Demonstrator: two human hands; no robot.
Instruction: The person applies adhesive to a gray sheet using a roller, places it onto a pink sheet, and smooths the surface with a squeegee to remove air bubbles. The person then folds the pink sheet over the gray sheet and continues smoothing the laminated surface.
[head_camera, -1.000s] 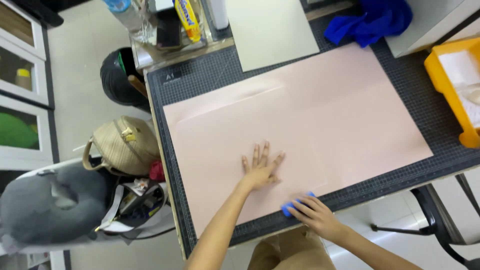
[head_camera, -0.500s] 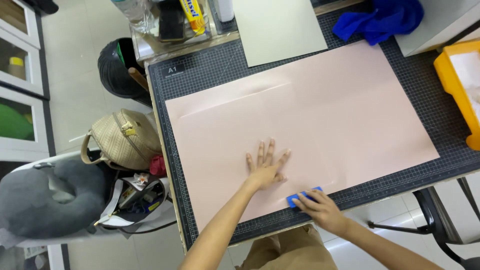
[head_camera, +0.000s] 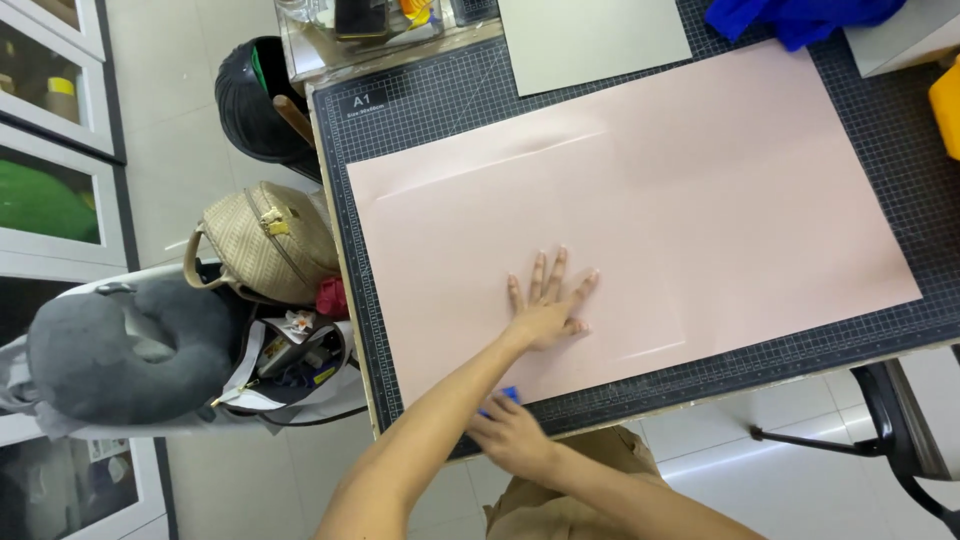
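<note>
A grey neck pillow (head_camera: 120, 350) lay on the floor at far left, beside a woven beige handbag (head_camera: 265, 240) and an open tote (head_camera: 295, 365), with a black bin (head_camera: 250, 95) farther back. To their right, a dark gridded cutting mat (head_camera: 400, 120) covered the table, and a large pink paper sheet (head_camera: 700, 190) lay flat across it. The person's left hand (head_camera: 548, 308) pressed down on the near-left part of the sheet, palm flat and fingers spread, gripping nothing. Just nearer, at the mat's near edge, the right hand (head_camera: 510, 435) was closed around a small blue object (head_camera: 508, 395), mostly hidden by the left forearm. A grey board (head_camera: 590, 40) and blue cloth (head_camera: 790, 15) lay at the far side; a yellow tray (head_camera: 945, 105) showed at right.
</note>
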